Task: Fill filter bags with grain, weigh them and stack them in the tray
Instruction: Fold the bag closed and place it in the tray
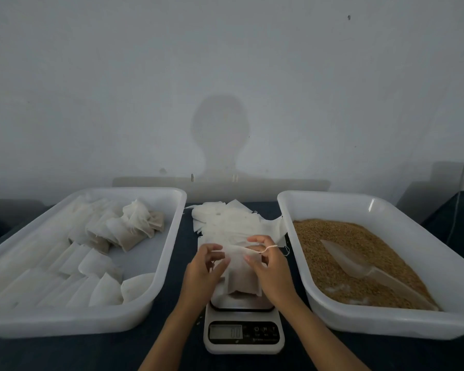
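1. The filter bag hangs upright between both hands directly above the platform of the kitchen scale, its lower half darker, apparently with grain inside; whether its bottom rests on the platform cannot be told. Kept there, it can be set down for weighing at once.
2. The left hand pinches the bag's top edge with curled fingers, steadying the mouth.
3. The right hand grips the other side of the mouth, with the drawstring looped over a finger. This looks like cinching the bag shut so nothing spills.
4. Loose empty filter bags are heaped just behind the scale, within easy reach.
5. The grain tray sits on the right-hand side, with a translucent scoop lying in the grain, handy for that hand.
6. The tray on the left-hand side holds filled bags bunched at the back and rows nearer the front, so finished bags go opposite the supply.
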Demonstrator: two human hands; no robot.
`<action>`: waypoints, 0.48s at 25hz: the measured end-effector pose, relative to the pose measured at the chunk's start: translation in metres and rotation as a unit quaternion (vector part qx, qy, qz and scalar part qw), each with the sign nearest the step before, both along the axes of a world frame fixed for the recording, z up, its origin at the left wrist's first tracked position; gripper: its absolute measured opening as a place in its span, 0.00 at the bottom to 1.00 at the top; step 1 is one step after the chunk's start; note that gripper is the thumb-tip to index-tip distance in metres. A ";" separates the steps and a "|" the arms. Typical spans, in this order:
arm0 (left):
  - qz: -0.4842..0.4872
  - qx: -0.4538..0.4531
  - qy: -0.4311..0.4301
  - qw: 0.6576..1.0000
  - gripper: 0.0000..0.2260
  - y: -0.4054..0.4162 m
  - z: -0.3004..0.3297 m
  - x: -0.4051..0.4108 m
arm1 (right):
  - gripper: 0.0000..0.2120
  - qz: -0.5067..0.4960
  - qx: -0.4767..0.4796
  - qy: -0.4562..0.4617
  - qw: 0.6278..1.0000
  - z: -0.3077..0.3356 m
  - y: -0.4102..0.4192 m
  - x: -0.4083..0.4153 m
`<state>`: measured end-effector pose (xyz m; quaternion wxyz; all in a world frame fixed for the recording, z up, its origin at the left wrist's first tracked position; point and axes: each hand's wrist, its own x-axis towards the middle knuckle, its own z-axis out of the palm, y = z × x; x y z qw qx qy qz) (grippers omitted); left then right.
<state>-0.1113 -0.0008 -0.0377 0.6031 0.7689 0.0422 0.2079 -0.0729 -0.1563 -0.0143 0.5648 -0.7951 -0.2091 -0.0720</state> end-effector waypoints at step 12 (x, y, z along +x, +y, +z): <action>0.078 -0.058 -0.086 0.992 0.07 0.023 -0.001 0.006 | 0.11 -0.012 0.074 -0.079 0.994 0.010 -0.011 0.000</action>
